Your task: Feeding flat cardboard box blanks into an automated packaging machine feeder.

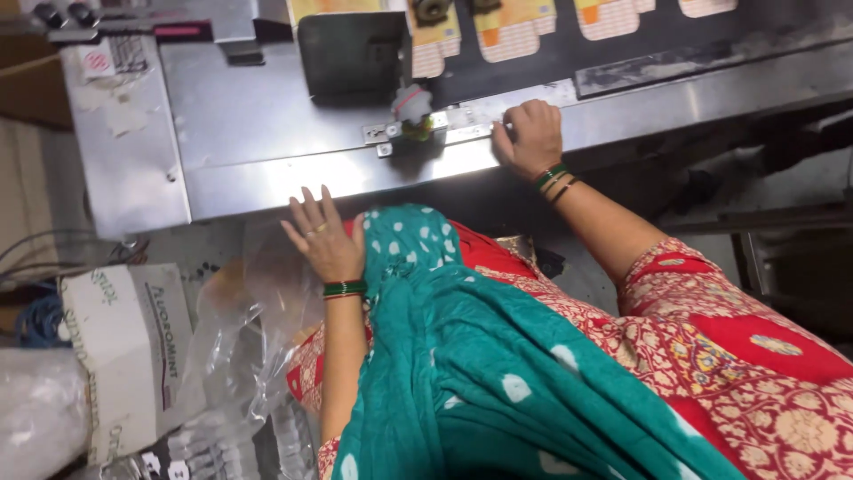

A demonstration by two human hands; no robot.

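My left hand [324,238] is open with the fingers spread, lying flat on a crumpled clear plastic bag [253,307] just below the steel machine [258,116]. It wears a ring and green bangles. My right hand [530,133] rests on the machine's front ledge with its fingers curled over the end of a small metal guide strip [462,132]. Whether it grips the strip is hidden. Left of it sits a small white and green roller [412,110]. A teal dotted scarf [480,356] and red patterned sleeves cover my lap.
Orange and white packets [511,31] ride a dark belt [622,49] at the top. A white printed sack [124,347], blue wires [35,320] and a pale bag stand at the left. Small packets in plastic [204,444] lie at the bottom left. Dark frame bars run on the right.
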